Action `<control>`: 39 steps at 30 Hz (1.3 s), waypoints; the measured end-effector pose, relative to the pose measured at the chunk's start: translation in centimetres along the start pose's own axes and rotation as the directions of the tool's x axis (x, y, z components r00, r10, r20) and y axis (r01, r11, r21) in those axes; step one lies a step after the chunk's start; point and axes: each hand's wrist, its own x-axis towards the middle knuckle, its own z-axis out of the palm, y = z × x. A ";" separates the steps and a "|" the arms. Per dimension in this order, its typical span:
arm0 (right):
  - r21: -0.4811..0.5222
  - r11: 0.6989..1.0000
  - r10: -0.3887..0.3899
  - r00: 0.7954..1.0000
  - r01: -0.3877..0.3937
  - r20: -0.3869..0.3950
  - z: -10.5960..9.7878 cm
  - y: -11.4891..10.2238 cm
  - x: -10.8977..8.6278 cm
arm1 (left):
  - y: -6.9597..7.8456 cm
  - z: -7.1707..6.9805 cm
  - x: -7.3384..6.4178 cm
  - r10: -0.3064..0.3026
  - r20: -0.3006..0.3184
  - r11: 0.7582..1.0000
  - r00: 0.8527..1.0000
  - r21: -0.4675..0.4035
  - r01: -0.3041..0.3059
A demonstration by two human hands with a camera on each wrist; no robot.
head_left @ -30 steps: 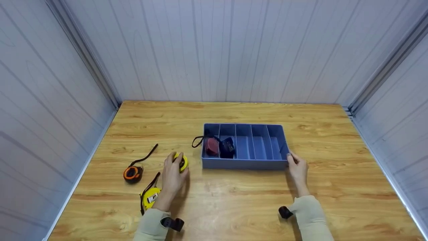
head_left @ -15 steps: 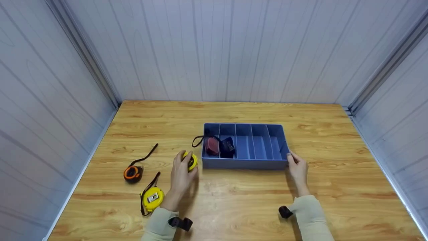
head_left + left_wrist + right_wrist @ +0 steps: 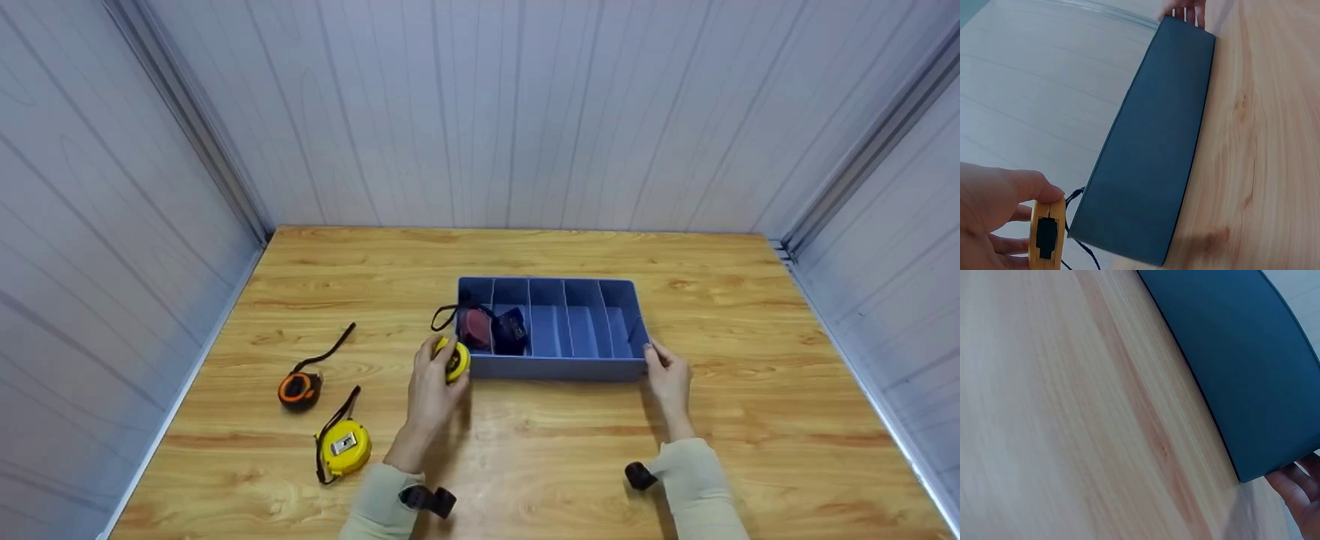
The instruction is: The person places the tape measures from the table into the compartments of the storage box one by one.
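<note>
Tape measure [image 3: 457, 363], yellow, is pinched between thumb and fingers of the left hand [image 3: 432, 388], just beside the near left corner of the blue tray [image 3: 555, 368], seemingly for control of its angle. The tray's near right corner is gripped by the right hand [image 3: 669, 379], probably for steadiness. A red tape [image 3: 475, 328] and a dark tape [image 3: 510, 330] are separated by a divider [image 3: 493, 291] in the two leftmost slots. On the table [image 3: 525, 465], an orange-and-black tape [image 3: 298, 390] and another yellow tape [image 3: 346, 448] are laid leftward, perhaps for easy reach by that side's hand.
</note>
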 end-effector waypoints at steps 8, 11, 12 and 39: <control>0.000 1.000 -0.023 1.000 0.023 -0.019 0.1 0.0 0.1 | 1.2 0.8 0.2 0.032 -0.005 0.999 0.999 -0.029 -0.032; -0.001 1.000 -0.025 0.999 0.025 -0.024 0.1 -0.1 0.1 | 1.6 1.1 0.3 0.047 -0.007 0.998 0.999 -0.032 -0.047; 0.001 1.000 -0.023 1.000 0.023 -0.022 0.1 -0.1 0.1 | 1.7 1.2 0.4 0.051 -0.006 0.998 0.999 -0.035 -0.052; 0.013 0.999 -0.032 0.999 0.032 -0.006 0.1 0.2 0.1 | 4.7 4.4 3.0 0.096 0.040 0.995 0.995 -0.008 -0.095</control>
